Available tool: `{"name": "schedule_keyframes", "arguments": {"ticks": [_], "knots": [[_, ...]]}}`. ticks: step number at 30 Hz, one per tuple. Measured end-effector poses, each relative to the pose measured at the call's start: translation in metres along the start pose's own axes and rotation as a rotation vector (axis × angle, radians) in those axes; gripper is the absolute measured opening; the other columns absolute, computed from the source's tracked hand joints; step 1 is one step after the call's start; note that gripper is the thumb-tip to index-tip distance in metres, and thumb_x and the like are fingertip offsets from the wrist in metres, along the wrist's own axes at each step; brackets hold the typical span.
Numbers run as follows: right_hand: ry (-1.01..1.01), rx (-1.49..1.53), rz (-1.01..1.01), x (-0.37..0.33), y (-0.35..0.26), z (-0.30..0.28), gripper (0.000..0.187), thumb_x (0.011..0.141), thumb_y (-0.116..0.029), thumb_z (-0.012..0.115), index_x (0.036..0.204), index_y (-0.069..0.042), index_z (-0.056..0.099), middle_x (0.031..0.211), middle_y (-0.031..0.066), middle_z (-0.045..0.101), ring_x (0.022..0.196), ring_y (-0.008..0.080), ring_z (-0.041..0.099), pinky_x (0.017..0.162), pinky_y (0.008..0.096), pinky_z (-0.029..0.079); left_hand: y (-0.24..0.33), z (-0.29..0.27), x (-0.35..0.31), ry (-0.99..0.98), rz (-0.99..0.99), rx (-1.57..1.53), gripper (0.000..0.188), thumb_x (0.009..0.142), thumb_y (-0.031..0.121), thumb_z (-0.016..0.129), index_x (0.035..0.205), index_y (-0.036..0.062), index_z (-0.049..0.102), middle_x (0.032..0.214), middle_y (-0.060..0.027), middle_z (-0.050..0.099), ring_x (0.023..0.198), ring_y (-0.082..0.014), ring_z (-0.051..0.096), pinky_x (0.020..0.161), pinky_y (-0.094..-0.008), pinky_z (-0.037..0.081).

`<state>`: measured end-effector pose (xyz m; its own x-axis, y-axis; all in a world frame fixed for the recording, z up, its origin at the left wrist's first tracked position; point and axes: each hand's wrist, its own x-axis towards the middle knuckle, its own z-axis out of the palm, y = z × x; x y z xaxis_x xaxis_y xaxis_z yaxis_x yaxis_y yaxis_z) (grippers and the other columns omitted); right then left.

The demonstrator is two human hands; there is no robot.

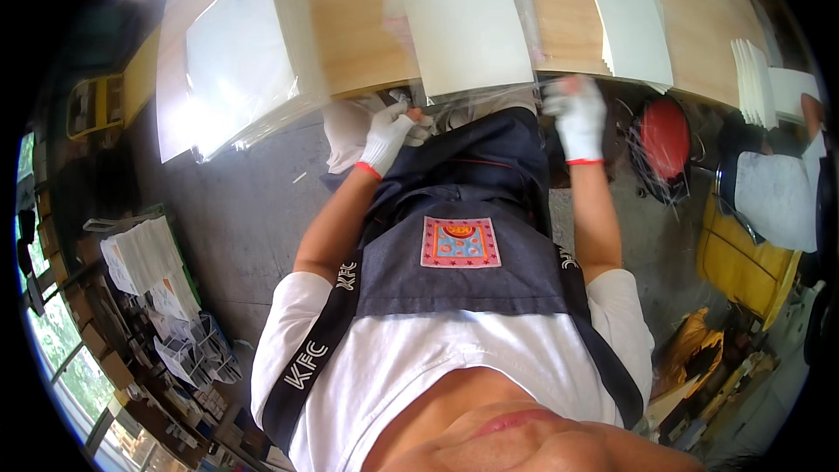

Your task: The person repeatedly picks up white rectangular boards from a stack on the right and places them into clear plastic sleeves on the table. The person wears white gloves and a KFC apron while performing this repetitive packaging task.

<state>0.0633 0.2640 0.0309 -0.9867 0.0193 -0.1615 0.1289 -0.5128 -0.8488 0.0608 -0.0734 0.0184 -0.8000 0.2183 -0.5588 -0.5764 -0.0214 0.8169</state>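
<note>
A white stack of sheets (468,35) with a small label lies at the table's near edge, inside or on a clear plastic bag (540,17) whose film reaches beyond it on both sides. My left hand (395,135), in a white knit glove with a red cuff and bare fingertips, is closed just below the near left corner of the bag. Whatever its fingers pinch is too small to make out. On the other side, my right hand (577,114), gloved alike, is beside the near right corner of the bag. Motion smears its fingers.
A thick pile of film-wrapped white packs (249,61) overhangs the table's edge at left. Loose white sheets (625,26) lie to the right, with another fanned stack (753,83) farther right. A red round stool seat (664,140) stands below the wooden table (358,31).
</note>
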Motion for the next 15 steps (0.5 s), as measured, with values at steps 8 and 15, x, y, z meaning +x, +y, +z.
{"name": "schedule_keyframes", "arguments": {"ticks": [8,15], "knots": [[-0.061,-2.014,0.548,-0.059,0.021,-0.120,0.031,0.074,-0.024,0.061,0.098,-0.005,0.057,0.085,0.0145,0.064,0.086,0.0341,0.060,0.076,0.0431,0.048,0.015,-0.018,0.005,0.328,1.171,1.095,0.021,0.073,0.005,0.064,0.094,0.0070,0.062,0.095,-0.0082,0.061,0.077,-0.0243,0.058,0.063,-0.0338,0.048],[-0.071,-1.646,-1.155,0.021,0.011,0.026,0.031,0.062,-0.013,0.075,0.090,-0.014,0.063,0.098,0.0011,0.059,0.096,0.0250,0.055,0.082,0.0352,0.046,0.037,-0.002,0.029,-0.029,1.587,1.162,0.025,0.063,0.008,0.067,0.087,0.0062,0.063,0.092,-0.0068,0.062,0.082,-0.0264,0.057,0.069,-0.0371,0.048]]}}
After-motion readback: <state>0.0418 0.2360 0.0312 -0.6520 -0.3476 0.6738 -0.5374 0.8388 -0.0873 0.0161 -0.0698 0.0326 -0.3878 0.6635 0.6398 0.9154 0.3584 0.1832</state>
